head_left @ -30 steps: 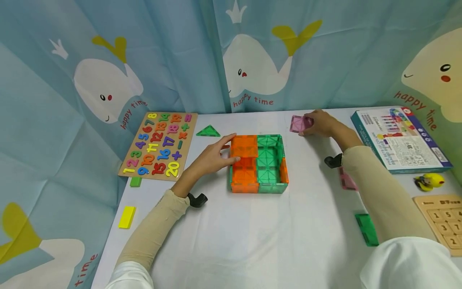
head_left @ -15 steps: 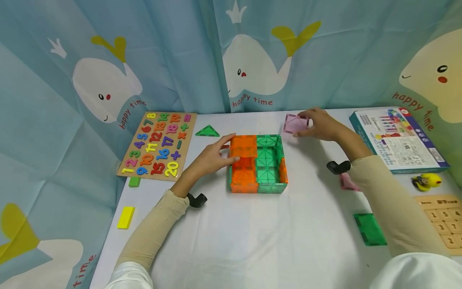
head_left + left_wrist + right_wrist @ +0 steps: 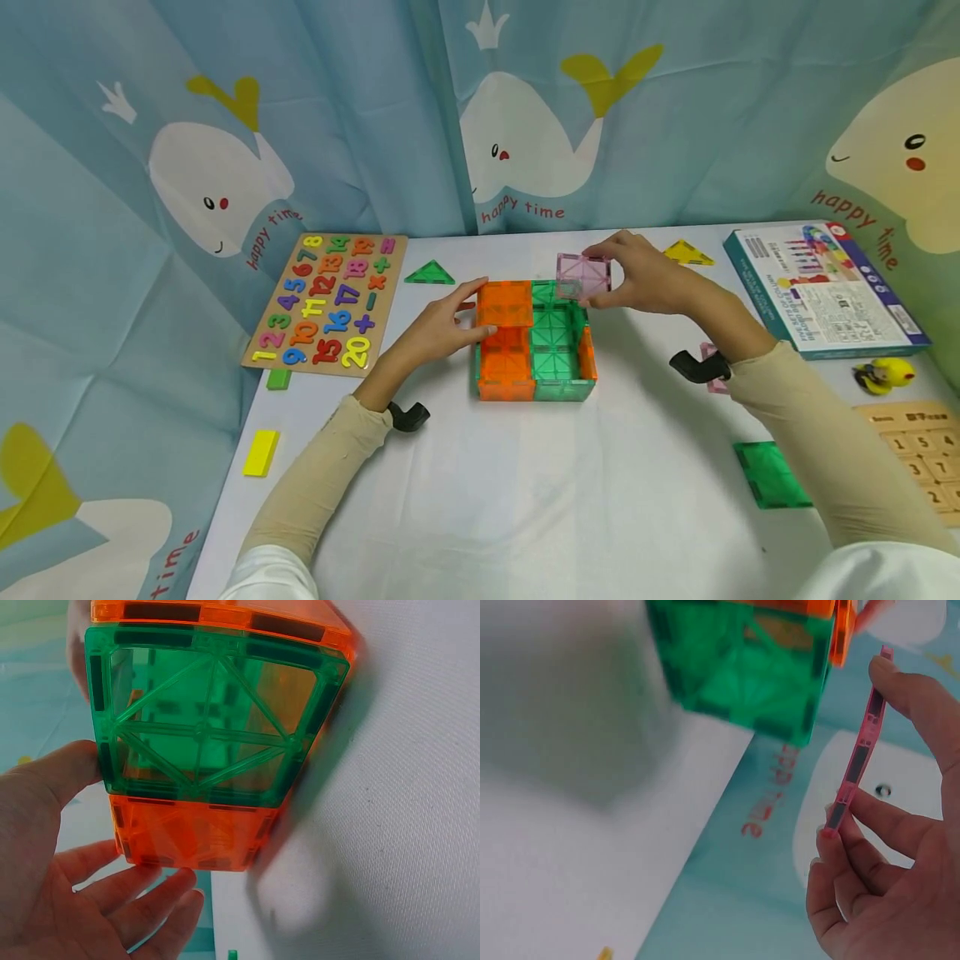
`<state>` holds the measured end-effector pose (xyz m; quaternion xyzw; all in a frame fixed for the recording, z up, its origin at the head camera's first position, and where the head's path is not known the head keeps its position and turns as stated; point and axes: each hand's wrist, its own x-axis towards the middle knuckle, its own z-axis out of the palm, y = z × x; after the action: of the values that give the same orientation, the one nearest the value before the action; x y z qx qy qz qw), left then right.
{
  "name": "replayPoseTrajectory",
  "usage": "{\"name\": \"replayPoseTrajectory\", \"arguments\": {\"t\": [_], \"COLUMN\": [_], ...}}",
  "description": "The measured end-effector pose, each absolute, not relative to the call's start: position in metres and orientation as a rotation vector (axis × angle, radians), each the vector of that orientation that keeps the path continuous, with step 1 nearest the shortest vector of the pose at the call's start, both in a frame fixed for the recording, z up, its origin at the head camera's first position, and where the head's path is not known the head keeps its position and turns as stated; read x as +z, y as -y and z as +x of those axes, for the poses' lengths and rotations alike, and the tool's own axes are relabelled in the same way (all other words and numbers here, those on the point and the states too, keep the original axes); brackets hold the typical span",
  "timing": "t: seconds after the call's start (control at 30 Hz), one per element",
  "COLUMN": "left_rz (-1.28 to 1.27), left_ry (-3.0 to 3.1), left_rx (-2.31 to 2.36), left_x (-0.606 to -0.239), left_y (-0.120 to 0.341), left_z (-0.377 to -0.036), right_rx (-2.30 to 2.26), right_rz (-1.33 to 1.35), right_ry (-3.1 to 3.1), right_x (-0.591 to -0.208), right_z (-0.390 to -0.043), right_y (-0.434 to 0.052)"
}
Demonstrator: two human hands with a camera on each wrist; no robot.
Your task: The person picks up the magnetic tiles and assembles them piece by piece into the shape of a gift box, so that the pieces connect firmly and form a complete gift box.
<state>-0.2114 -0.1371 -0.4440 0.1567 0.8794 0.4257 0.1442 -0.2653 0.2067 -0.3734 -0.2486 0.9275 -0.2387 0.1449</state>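
Right hand (image 3: pixel 641 277) pinches 1 pink tile (image 3: pixel 583 277) in its grip, near the far right corner of the box (image 3: pixel 562 390) — left hand's grip (image 3: pixel 441 327) holds its left side

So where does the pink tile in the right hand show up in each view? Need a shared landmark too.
Head: pink tile slightly above and right of centre.
Left wrist: not visible.
Right wrist: right of centre, seen edge-on.
Landmark: orange-and-green tile box, near centre in head, upper middle in left wrist, top edge in right wrist.
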Motion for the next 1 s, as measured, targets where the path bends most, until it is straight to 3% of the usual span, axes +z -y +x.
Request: {"name": "replayPoseTrajectory", "arguments": {"t": [0.4,1.0], "left_rz": [0.452,0.464], "left_ry": [-2.526,-2.514], "left_rx": [1.236,1.246], "left_x": [-0.443,-0.445], "left_y": [0.136,0.138], "left_z": [-0.210,-0.211], "right_rx": [-0.692,-0.682], "right_rz": [-0.880,-0.865], "right_ry": [-2.650,-2.622], "right_x": [-0.383,-0.394], "right_z": [-0.248,-0.249], "right_y": [-0.180,-0.179]}}
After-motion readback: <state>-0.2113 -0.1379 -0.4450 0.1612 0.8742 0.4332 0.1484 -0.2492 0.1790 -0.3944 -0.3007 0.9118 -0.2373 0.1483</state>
